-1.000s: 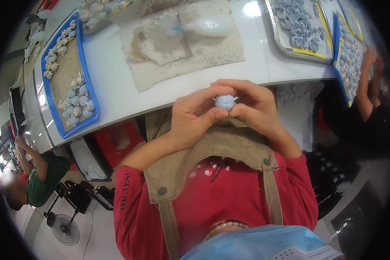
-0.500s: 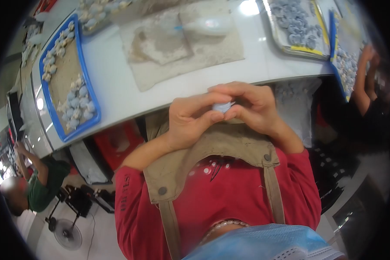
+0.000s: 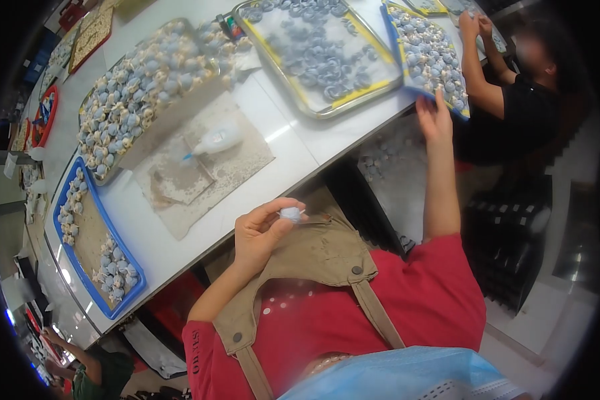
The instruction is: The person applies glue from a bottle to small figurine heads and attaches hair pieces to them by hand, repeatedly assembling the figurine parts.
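Your right hand (image 3: 435, 119) has moved beside one of two blue trays (image 3: 400, 61), fingers apart; left hand (image 3: 257, 237): fingers clamped on one blue-grey piece (image 3: 290, 214); one bottle (image 3: 219, 139).

small round ball (image 3: 290, 214), light blue, thin pale bit poking out its side, pinched in left hand (image 3: 259, 235), many blue and cream balls (image 3: 435, 59), heaped in blue tray (image 3: 395, 50) by right hand (image 3: 436, 120)

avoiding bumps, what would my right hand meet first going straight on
The right hand likely meets the near rim of the right-side blue tray, or small pieces inside; depth is unclear.
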A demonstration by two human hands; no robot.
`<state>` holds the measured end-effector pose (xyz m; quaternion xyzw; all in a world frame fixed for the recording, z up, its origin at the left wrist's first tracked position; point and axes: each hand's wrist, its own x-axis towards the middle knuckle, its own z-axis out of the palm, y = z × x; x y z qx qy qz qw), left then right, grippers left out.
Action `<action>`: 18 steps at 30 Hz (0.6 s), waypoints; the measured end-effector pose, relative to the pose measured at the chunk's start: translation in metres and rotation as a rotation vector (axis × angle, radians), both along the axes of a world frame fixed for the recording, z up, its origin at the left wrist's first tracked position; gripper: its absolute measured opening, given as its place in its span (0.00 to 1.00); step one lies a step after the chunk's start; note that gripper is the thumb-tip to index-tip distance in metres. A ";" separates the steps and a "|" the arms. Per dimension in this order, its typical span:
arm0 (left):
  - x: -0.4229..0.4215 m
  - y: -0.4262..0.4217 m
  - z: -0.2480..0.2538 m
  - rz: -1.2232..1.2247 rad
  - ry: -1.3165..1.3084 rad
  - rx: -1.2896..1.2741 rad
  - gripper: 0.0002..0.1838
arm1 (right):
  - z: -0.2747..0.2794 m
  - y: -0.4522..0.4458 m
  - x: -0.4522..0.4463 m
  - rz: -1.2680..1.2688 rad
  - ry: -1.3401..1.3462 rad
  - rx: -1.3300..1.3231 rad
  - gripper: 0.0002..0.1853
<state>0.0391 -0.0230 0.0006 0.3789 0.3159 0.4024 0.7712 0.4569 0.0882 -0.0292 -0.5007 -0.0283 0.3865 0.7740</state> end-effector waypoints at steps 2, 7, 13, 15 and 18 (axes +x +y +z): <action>0.006 -0.002 0.001 -0.004 -0.006 -0.005 0.15 | -0.004 0.007 0.011 0.028 0.002 0.015 0.09; 0.007 -0.006 -0.004 0.038 0.060 -0.006 0.15 | -0.019 0.002 0.037 0.081 -0.085 -0.029 0.07; 0.002 -0.009 -0.013 0.030 0.103 -0.016 0.15 | -0.012 -0.019 0.064 0.174 -0.092 -0.122 0.06; 0.006 -0.010 -0.013 0.019 0.111 -0.015 0.15 | -0.022 -0.018 0.094 0.257 -0.097 -0.179 0.05; 0.011 -0.008 -0.011 0.024 0.125 -0.028 0.15 | -0.017 -0.012 0.112 0.319 -0.143 -0.206 0.05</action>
